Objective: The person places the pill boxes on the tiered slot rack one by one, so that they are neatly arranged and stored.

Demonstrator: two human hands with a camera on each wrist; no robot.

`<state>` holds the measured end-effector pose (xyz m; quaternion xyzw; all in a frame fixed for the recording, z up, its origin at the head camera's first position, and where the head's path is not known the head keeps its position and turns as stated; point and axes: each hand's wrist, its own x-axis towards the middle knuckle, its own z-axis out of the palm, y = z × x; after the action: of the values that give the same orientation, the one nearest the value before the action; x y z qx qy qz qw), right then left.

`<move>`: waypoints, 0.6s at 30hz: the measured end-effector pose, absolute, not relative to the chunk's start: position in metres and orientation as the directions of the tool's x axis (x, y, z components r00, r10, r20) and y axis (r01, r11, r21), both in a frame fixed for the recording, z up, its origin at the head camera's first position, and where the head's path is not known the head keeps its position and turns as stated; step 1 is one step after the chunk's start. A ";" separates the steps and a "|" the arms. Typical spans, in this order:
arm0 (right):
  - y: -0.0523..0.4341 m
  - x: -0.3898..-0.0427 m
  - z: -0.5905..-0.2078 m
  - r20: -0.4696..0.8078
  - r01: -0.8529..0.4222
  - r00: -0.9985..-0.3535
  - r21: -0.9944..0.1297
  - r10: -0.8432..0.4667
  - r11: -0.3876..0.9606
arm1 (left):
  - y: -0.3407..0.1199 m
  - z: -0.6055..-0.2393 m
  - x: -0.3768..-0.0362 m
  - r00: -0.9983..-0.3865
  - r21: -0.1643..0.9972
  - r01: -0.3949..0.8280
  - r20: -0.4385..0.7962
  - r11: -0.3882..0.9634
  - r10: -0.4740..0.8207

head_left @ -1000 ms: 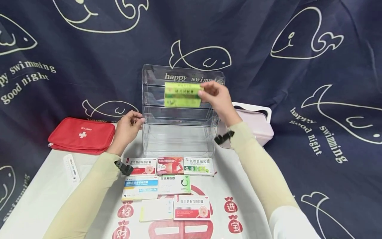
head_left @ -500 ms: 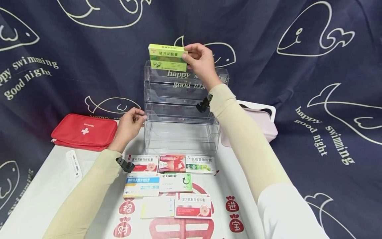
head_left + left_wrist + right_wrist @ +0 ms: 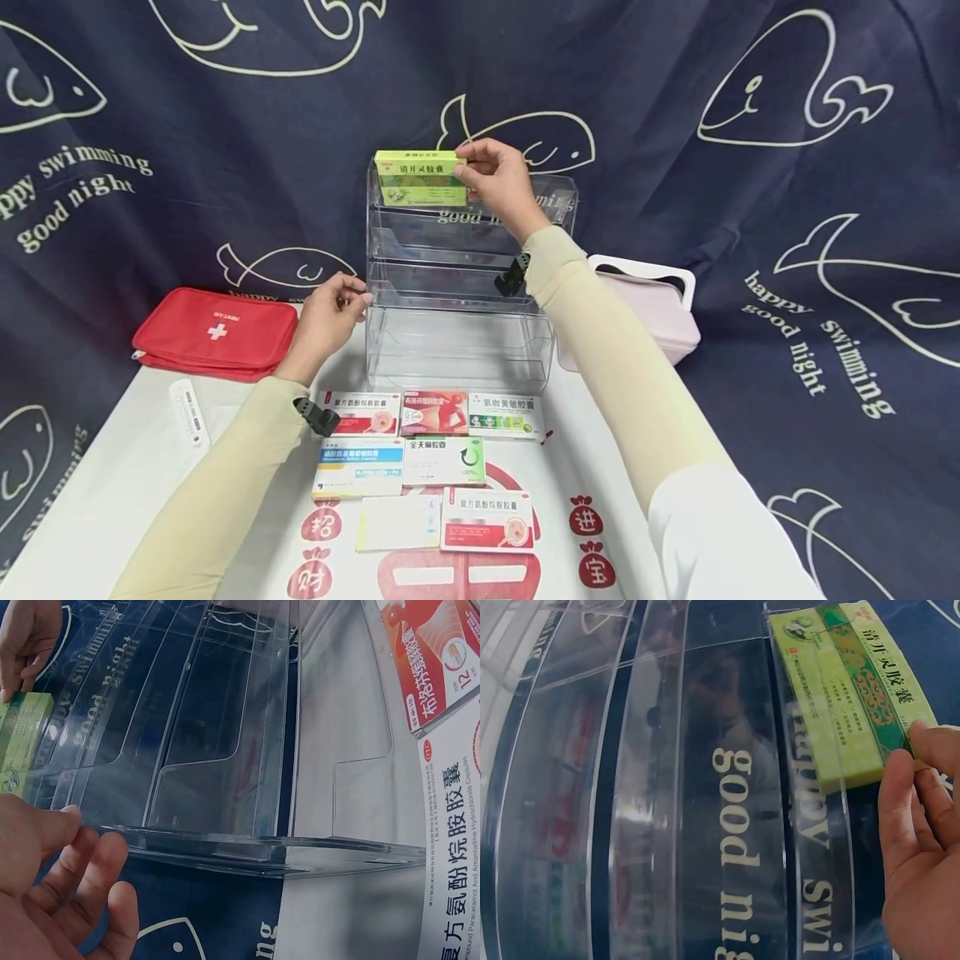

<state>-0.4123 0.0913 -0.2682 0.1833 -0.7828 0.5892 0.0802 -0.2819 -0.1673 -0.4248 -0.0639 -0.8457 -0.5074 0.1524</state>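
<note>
In the head view my right hand pinches a yellow-green medicine box by its right end. That box stands upright at the top left tier of a clear plastic tiered rack. Through the right wrist view, the medicine box has its lower part behind the rack's clear front panel, thumb and fingers at its edge. My left hand holds the rack's left side edge at mid height. Thumb and curled fingers meet at that edge in the left wrist view, where the left hand partly hides the rack.
Several medicine boxes, among them a blue-and-white box and a red box, lie in rows before the rack. A red first-aid pouch and white test stick lie left. A pale pink case stands right, behind the arm.
My right hand lifted the medicine box from before the rack to above its top, then lowered it into the top left tier. My left hand stays at the rack's side.
</note>
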 end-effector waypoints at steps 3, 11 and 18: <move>0.093 -0.411 -0.272 0.331 -0.372 -0.924 -0.893 -0.189 0.255 | -0.167 -0.427 -0.282 -0.947 0.840 0.259 0.318 0.478 -0.047; 0.092 -0.413 -0.276 0.338 -0.388 -0.915 -0.885 -0.219 0.257 | -0.167 -0.427 -0.283 -0.953 0.844 0.239 0.299 0.479 -0.051; 0.094 -0.408 -0.277 0.349 -0.400 -0.913 -0.867 -0.210 0.298 | -0.167 -0.426 -0.283 -0.954 0.843 0.233 0.294 0.485 -0.053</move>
<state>-0.4078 0.0942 -0.2770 0.1902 -0.8013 0.5609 0.0846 -0.2828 -0.1672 -0.4262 -0.0530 -0.8501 -0.5045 0.1414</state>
